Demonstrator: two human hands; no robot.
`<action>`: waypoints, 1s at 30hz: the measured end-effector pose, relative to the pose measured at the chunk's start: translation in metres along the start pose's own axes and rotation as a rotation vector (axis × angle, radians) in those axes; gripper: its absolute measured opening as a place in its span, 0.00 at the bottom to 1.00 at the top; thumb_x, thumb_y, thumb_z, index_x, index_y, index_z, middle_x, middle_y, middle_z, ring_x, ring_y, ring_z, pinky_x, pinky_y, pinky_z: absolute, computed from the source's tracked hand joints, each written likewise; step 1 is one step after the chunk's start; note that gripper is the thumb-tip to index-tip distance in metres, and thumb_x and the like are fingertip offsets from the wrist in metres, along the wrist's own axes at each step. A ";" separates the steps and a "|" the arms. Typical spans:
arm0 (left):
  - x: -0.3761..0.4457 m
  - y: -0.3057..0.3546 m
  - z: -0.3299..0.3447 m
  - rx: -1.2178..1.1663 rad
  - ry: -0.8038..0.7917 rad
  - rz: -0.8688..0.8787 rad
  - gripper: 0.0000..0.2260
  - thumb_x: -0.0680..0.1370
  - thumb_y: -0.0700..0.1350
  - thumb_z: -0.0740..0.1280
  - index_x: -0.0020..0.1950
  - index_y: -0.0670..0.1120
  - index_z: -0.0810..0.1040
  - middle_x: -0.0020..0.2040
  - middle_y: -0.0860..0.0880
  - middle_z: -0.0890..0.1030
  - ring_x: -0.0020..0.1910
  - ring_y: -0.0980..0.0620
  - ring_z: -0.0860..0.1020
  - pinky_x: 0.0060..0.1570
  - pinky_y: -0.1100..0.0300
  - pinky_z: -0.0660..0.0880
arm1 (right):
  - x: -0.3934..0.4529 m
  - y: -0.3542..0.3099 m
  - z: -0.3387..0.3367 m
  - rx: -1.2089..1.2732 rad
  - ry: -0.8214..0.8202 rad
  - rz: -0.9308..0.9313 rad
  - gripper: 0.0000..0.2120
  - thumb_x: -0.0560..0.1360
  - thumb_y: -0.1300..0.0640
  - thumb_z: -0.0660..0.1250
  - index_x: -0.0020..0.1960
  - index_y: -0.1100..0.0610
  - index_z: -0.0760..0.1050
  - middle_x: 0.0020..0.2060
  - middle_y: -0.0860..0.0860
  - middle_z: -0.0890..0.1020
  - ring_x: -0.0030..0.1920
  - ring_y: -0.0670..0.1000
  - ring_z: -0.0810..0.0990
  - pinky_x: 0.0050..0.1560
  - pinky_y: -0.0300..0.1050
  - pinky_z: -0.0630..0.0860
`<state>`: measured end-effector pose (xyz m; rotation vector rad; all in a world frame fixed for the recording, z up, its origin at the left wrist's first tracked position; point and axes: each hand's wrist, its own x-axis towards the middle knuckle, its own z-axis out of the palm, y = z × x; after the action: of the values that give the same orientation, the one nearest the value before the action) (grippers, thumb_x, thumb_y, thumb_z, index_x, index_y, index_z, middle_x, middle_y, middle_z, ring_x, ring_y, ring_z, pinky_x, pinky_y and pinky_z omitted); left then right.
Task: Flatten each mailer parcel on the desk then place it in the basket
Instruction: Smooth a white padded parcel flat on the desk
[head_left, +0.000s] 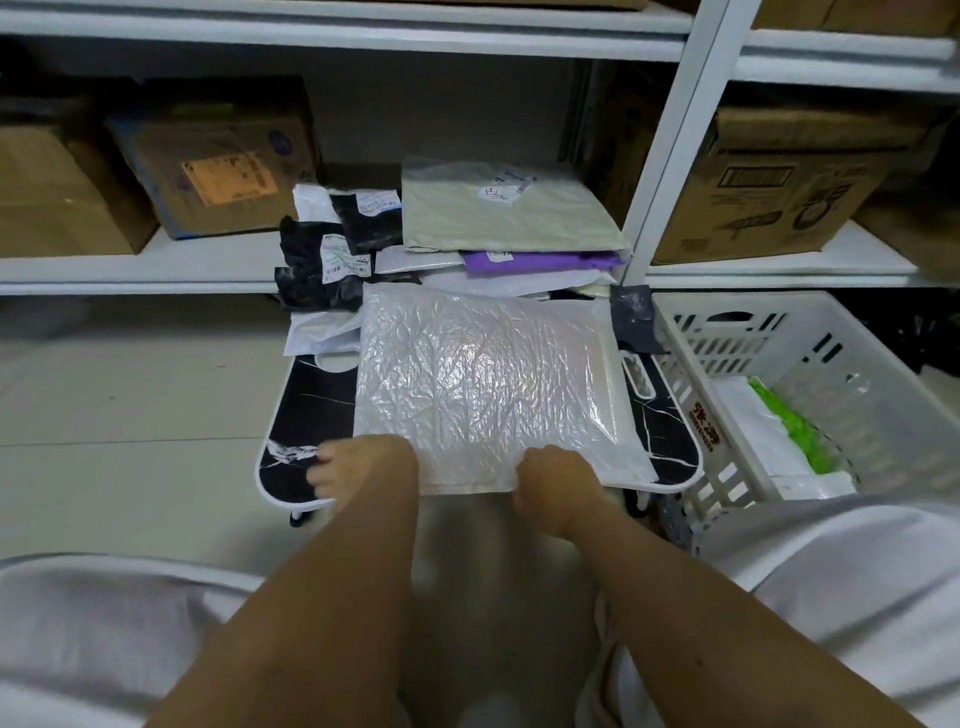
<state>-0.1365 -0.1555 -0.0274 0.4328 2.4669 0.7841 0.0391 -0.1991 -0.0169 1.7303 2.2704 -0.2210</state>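
A large white bubble mailer (483, 384) lies flat on the small black marble-look desk (306, 415). My left hand (358, 465) rests at the mailer's near left corner, fingers spread over the desk. My right hand (558, 480) grips the mailer's near edge, fingers curled around it. Behind the mailer is a pile of other parcels: a pale green mailer (506, 213), a purple one (540, 260), black ones (322, 265) and white ones. The white plastic basket (691, 395) stands right of the desk, holding a white parcel and a green parcel (789, 426).
White metal shelving (670, 171) stands behind the desk with cardboard boxes (213, 176) on its shelves. A dark grey bag (634, 317) hangs between the desk and the basket. Pale tiled floor (130, 415) lies to the left. My knees in white cloth frame the bottom.
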 end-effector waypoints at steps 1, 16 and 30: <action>-0.003 0.002 0.001 0.115 0.070 0.098 0.20 0.77 0.41 0.60 0.68 0.41 0.67 0.69 0.38 0.65 0.69 0.39 0.64 0.66 0.45 0.61 | 0.004 0.002 0.001 0.053 0.104 0.009 0.14 0.78 0.52 0.57 0.52 0.59 0.77 0.51 0.55 0.77 0.53 0.56 0.75 0.51 0.47 0.70; -0.005 -0.031 0.069 1.010 -0.374 1.031 0.27 0.80 0.63 0.38 0.75 0.58 0.31 0.76 0.47 0.31 0.75 0.37 0.33 0.70 0.32 0.43 | 0.052 0.016 0.076 0.100 0.040 0.135 0.38 0.71 0.32 0.27 0.77 0.41 0.50 0.78 0.54 0.52 0.76 0.65 0.52 0.68 0.71 0.53; -0.014 0.001 0.102 0.853 -0.241 1.184 0.26 0.79 0.61 0.36 0.76 0.56 0.33 0.77 0.47 0.32 0.75 0.38 0.33 0.69 0.31 0.39 | 0.102 0.056 0.041 0.148 0.269 0.287 0.28 0.80 0.40 0.43 0.78 0.44 0.43 0.78 0.53 0.44 0.77 0.60 0.42 0.72 0.66 0.45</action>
<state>-0.0678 -0.1153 -0.0932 2.2223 2.0135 -0.0586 0.0733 -0.1022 -0.0846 2.2581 2.1882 -0.1035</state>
